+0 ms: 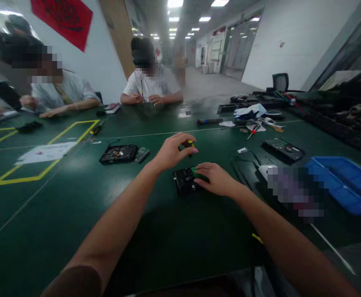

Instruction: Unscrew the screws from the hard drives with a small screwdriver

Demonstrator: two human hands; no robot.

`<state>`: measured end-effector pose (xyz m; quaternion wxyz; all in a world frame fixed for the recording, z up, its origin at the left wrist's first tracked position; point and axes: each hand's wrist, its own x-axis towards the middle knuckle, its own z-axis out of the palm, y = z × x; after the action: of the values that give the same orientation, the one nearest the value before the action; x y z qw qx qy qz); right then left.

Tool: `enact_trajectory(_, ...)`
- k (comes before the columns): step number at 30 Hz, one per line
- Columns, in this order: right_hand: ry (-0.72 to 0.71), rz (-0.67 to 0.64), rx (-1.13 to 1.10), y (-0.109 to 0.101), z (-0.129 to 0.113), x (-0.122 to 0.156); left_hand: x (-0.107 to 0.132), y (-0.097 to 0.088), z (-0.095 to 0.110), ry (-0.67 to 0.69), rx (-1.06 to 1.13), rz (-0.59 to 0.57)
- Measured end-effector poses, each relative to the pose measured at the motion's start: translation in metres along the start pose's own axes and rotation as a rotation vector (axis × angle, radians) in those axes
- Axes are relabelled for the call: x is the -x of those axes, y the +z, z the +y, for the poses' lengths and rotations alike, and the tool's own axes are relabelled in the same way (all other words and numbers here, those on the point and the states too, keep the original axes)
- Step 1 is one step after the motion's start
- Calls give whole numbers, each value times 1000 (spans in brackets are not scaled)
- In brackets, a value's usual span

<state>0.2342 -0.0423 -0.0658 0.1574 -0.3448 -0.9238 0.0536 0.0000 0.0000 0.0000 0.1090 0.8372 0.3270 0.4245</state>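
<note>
A black hard drive [185,181] lies on the green table in front of me. My right hand [213,178] is over its right side, fingers and thumb closed around a green circuit board [194,170] that is partly hidden beneath them. Just above the drive's far edge, my left hand [175,150] pinches a short black-and-yellow screwdriver [190,144] between thumb and fingers. Its tip is too small to make out. To the left rest another opened hard drive [118,154] and a loose circuit board [142,154].
On the right are a third hard drive [284,150], a blue tray [350,185], a red-handled screwdriver [253,131] and a partly blurred-out object. A dark cylindrical tool [209,121] lies farther back. Two people sit across the table. Yellow tape [22,180] marks the left side.
</note>
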Motion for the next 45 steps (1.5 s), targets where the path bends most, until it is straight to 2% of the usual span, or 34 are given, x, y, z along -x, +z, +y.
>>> enact_trajectory(5, 6, 10, -10, 0, 0, 2, 1, 2, -3, -93, 196, -139)
enact_trajectory(7, 15, 8, -16, -1, -1, 2, 2, 4, -4, -116, 250, -158)
enact_trajectory(11, 20, 3, -20, -4, -3, 1, 3, 3, -5, -114, 243, -153)
enact_trajectory(18, 16, 18, -29, -3, -4, 1, 0, -1, 5, -31, 1, -76)
enact_trajectory(24, 11, 20, -28, -2, -3, 1, 2, 1, 1, -22, 44, -122)
enact_trajectory(32, 14, 17, -29, -4, -4, 1, -1, 1, 4, -10, -51, -70)
enact_trajectory(38, 19, 18, -30, -3, -2, 1, 1, -1, 1, -57, 118, -158)
enact_trajectory(45, 39, 7, -27, -4, -4, 1, 1, 5, 3, -40, -35, -23)
